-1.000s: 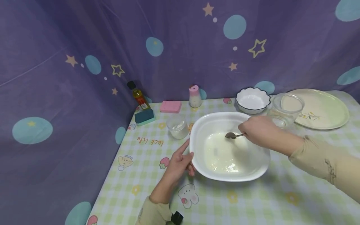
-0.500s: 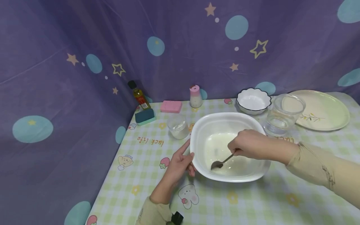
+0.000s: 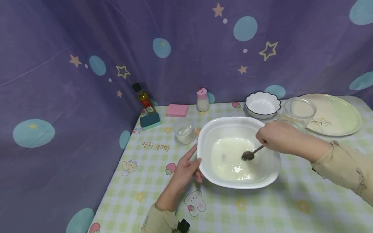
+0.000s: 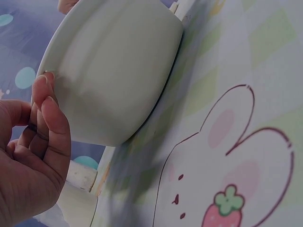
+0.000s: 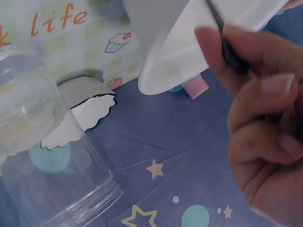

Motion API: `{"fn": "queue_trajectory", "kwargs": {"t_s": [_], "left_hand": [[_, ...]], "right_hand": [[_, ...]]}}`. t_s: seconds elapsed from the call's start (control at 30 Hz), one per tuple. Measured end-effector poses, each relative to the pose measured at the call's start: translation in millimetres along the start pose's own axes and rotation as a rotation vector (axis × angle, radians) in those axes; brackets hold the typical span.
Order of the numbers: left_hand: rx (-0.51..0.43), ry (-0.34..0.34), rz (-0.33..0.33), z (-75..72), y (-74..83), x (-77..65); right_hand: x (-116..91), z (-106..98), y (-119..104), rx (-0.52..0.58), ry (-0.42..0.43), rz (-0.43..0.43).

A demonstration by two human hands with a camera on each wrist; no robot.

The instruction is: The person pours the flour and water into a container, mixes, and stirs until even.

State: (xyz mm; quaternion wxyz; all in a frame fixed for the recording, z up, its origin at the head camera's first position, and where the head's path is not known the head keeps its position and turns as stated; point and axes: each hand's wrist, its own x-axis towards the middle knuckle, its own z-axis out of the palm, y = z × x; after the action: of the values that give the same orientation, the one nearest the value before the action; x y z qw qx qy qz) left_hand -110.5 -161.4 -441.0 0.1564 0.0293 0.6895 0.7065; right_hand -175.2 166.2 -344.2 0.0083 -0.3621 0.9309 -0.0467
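A white basin (image 3: 209, 174) with pale, cloudy liquid (image 3: 225, 163) stands on the table. My left hand (image 3: 185, 168) grips its left rim, the thumb at the edge and the index finger stretched along the side. In the left wrist view, curled fingers (image 4: 57, 123) meet the basin's outer wall (image 4: 118, 71) just under the rim. My right hand (image 3: 276, 137) is over the basin's right side and pinches a metal spoon (image 3: 247, 156) by its handle. The spoon's bowl dips at the liquid's surface. In the right wrist view, the dark handle end (image 5: 235, 61) sits between thumb and fingers.
A clear cup of white powder (image 3: 185, 134) stands left of the basin. Behind are an oil bottle (image 3: 145, 102), sponges (image 3: 177, 110), a pink-topped shaker (image 3: 202, 101) and a scalloped bowl (image 3: 262, 105). A glass jar (image 3: 298, 113) and oval plate (image 3: 338, 115) stand right.
My right hand has swept the spoon through the liquid, first toward the near left, then back to the right. The left hand and basin have stayed in place.
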Motion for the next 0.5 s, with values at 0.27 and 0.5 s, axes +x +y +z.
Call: {"fn": "queue_trajectory", "kwargs": {"t_s": [0.27, 0.5], "left_hand": [[-0.007, -0.007, -0.003, 1.2, 1.2, -0.4], [-0.005, -0.003, -0.001, 0.5, 1.4, 0.2]], "right_hand": [[19, 13, -4, -0.054, 0.079, 0.088], [36, 26, -20, -0.064, 0.124, 0.016]]}}
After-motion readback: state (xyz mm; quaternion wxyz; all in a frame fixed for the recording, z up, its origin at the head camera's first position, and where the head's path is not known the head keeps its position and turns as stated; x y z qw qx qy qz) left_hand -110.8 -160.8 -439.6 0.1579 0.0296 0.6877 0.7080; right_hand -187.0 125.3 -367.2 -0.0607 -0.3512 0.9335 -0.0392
